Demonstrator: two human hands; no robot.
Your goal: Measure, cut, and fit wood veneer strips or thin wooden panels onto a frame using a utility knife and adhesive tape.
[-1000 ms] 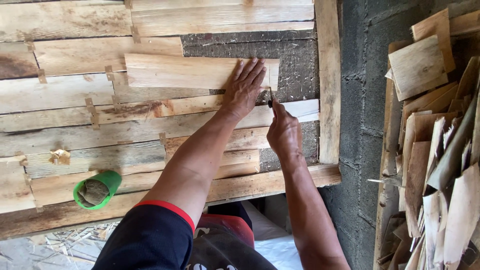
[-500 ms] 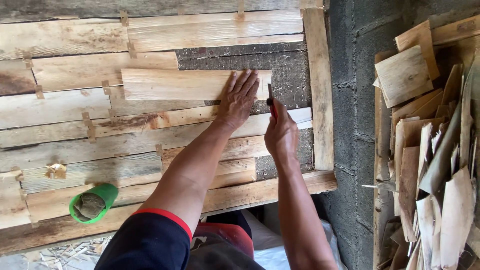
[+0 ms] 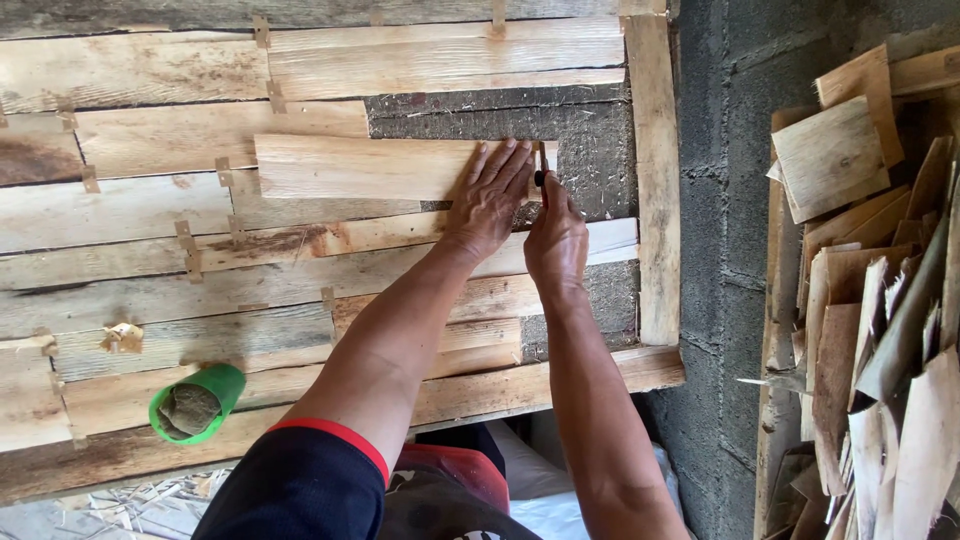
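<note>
My flat left hand [image 3: 490, 200] pins the plank [image 3: 360, 167]; right hand [image 3: 556, 235] grips a small blade [image 3: 541, 172], which might slip toward my fingers.

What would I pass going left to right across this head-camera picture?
Green cup → loose wooden board → left hand pressing on it → right hand holding a small dark tool → upright wooden edge strip → grey block wall → stack of wood offcuts.
</note>
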